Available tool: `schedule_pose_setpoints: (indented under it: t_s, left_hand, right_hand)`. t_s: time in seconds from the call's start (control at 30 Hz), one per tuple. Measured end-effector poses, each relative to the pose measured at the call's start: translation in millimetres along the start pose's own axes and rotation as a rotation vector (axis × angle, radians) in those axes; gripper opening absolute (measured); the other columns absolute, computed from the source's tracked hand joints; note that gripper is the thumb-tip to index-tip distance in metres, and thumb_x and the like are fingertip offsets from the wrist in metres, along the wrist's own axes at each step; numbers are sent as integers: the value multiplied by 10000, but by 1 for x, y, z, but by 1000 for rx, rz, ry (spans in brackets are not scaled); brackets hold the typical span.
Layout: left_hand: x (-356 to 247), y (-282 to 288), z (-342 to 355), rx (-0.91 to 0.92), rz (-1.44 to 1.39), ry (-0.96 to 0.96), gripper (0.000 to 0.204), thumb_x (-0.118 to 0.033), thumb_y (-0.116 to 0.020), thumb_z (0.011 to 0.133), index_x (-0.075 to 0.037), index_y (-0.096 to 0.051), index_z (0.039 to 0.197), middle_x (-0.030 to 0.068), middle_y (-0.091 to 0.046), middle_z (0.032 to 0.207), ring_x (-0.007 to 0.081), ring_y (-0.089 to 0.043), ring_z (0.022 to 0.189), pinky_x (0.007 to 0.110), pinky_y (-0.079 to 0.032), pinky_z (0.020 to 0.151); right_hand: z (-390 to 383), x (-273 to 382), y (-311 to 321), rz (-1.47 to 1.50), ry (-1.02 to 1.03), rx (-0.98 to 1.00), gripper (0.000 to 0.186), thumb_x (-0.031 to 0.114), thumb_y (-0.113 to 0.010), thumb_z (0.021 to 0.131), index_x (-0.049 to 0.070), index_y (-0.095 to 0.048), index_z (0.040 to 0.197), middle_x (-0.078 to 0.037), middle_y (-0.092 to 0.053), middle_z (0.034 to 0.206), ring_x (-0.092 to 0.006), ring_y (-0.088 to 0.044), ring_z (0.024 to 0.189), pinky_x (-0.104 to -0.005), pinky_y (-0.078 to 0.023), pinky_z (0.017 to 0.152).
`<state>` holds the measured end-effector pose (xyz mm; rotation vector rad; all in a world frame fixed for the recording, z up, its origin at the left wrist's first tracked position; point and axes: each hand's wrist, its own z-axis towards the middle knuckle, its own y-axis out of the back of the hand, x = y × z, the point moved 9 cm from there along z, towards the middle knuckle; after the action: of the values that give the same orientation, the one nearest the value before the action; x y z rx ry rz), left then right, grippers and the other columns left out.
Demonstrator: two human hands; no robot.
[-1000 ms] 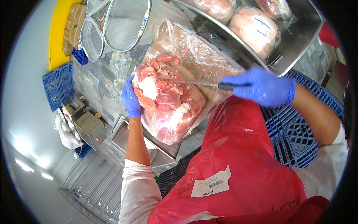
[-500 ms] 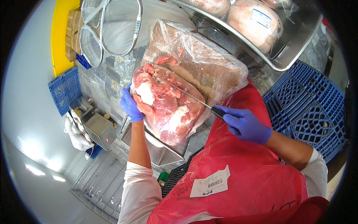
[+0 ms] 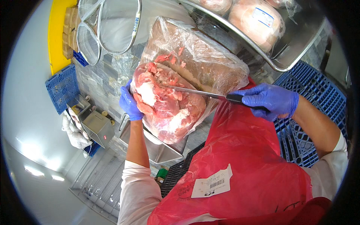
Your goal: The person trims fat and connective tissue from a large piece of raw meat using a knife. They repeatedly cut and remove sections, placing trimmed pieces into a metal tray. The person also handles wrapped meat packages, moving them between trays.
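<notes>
A large raw piece of meat (image 3: 169, 119) with red scraps and white fat lies on a plastic-wrapped board (image 3: 208, 63). My left hand (image 3: 129, 101), in a blue glove, grips the meat at its left side; some fingers are hidden behind it. My right hand (image 3: 270, 101), also gloved in blue, is closed on the black handle of a knife (image 3: 202, 92). The blade crosses the upper part of the meat, with its tip among the scraps. Loose red scraps (image 3: 163, 59) lie above the piece on the plastic.
A steel tub (image 3: 287, 62) with wrapped meat is at the top right. Blue pallets (image 3: 303, 138) lie at the right. A steel tray (image 3: 172, 153) is beneath the meat's lower edge. Wire-rimmed frames with clear covering (image 3: 112, 22), a leaning blue pallet (image 3: 60, 88) and a steel box (image 3: 97, 129) are at the left.
My right hand with the knife moved down and left, then back up and rightward, so the blade swung steeper and flattened again. My left hand stayed on the meat.
</notes>
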<state>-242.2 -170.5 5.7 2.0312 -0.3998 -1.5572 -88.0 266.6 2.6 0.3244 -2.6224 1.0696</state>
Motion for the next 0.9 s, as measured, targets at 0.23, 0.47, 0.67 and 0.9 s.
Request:
schedule_pose_setpoints:
  t_s: [0.23, 0.47, 0.67, 0.9]
  left_hand:
    - [20, 17, -1, -96, 33, 81, 606, -454, -415, 1108, 57, -722, 1212, 87, -736, 997, 152, -638, 865, 338, -527, 837]
    - [24, 19, -4, -113, -21, 93, 632, -473, -405, 1108, 66, -714, 1226, 87, -739, 983, 150, -640, 865, 325, -530, 822]
    - [7, 11, -5, -53, 157, -48, 650, -477, -387, 1115, 80, -696, 1245, 117, -743, 1048, 161, -654, 905, 332, -530, 862]
    - [3, -1, 6, 11, 73, -59, 616, -431, -385, 1124, 88, -711, 1191, 142, -752, 1083, 188, -674, 929, 349, -528, 902]
  right_hand:
    - [15, 35, -37, -306, 267, -207, 420, 258, -569, 1077, 125, -572, 1476, -18, -604, 751, -93, -559, 649, -279, -473, 600]
    - [47, 41, -85, -434, 448, -494, 411, 222, -573, 1065, 67, -561, 1445, -224, -714, 1101, -253, -715, 997, -356, -535, 899]
    - [15, 31, -56, -578, 470, -522, 409, 298, -590, 1019, 150, -610, 1400, -242, -714, 968, -429, -707, 843, -462, -571, 764]
    - [-59, 90, -31, -1073, 301, -491, 365, 295, -609, 992, 145, -679, 1317, -236, -708, 903, -411, -703, 819, -480, -570, 785]
